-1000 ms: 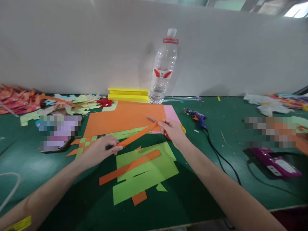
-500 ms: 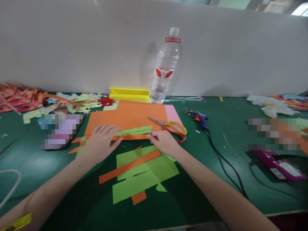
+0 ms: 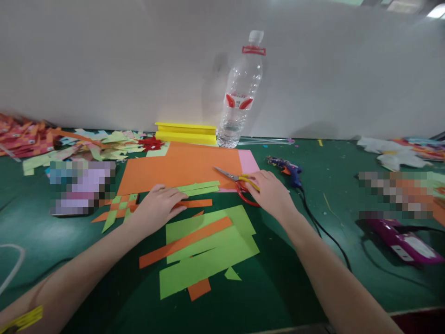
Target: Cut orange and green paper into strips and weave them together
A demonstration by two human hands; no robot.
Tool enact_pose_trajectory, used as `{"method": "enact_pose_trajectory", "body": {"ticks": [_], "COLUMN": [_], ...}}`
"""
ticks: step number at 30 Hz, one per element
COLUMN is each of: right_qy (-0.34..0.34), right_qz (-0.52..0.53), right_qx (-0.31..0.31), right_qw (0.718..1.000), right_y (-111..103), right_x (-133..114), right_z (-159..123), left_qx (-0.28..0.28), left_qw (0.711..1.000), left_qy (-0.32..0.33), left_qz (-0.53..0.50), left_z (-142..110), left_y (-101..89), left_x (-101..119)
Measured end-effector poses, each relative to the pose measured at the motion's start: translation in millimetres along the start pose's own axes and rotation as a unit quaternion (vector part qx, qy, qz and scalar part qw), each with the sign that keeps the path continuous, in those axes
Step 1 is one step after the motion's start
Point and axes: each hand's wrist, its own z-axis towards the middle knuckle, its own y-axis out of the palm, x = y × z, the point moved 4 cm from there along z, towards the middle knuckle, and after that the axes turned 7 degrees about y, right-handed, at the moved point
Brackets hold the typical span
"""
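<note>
My left hand (image 3: 156, 207) is closed on an orange paper strip (image 3: 200, 203), which sticks out to the right between fingers and thumb. Just left of that hand lies a small woven piece of orange and green paper strips (image 3: 120, 205), partly behind the wrist. Narrow green strips (image 3: 200, 188) rest beyond my fingers on a large orange sheet (image 3: 194, 162). My right hand (image 3: 273, 191) has its fingers around the yellow handle of the scissors (image 3: 239, 178). The scissors' blades point left over the orange sheet; their red handle loop shows below.
Green sheets (image 3: 222, 246) with a loose orange strip (image 3: 186, 242) lie nearer me. A water bottle (image 3: 239, 102) stands by the wall beside folded yellow paper (image 3: 186, 134). To the right are a blue glue gun (image 3: 294, 174) with a cord and a purple power strip (image 3: 405, 241).
My right hand has left the orange strip and moved right onto the scissors' handle. My left hand has shifted slightly right, uncovering more of the woven piece.
</note>
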Motion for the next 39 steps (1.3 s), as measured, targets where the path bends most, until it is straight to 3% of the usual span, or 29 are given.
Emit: {"method": "enact_pose_trajectory", "body": {"ticks": [5, 10, 14, 18, 24, 30, 35, 39], "right_qy": [0.023, 0.013, 0.009, 0.016, 0.068, -0.016, -0.051, -0.086], "right_qz": [-0.008, 0.011, 0.045, 0.082, 0.168, 0.127, 0.077, 0.104], "right_qx": [-0.041, -0.077, -0.084, -0.071, -0.057, -0.044, -0.068, -0.114], "right_qw": [0.999, 0.997, 0.995, 0.994, 0.982, 0.991, 0.993, 0.984], "right_y": [19, 22, 27, 22, 3, -6, -12, -13], "right_x": [19, 19, 18, 13, 16, 13, 11, 11], "right_z": [-6, -5, -4, -6, -8, -7, -9, -12], "left_qx": [-0.005, 0.023, 0.06, 0.076, 0.048, 0.058, 0.078, 0.048], "left_qw": [0.999, 0.997, 0.997, 0.996, 0.997, 0.995, 0.99, 0.99], "left_qy": [0.0, 0.054, 0.053, 0.047, 0.05, 0.076, 0.113, 0.123], "left_qz": [0.035, 0.056, 0.018, 0.02, 0.024, 0.018, -0.015, -0.043], "left_z": [6, 17, 18, 15, 15, 15, 13, 14], "left_y": [-3.3, -0.4, 0.6, -0.6, 4.1, 6.6, 8.1, 9.9], "left_x": [0, 8, 10, 7, 0, 8, 16, 18]}}
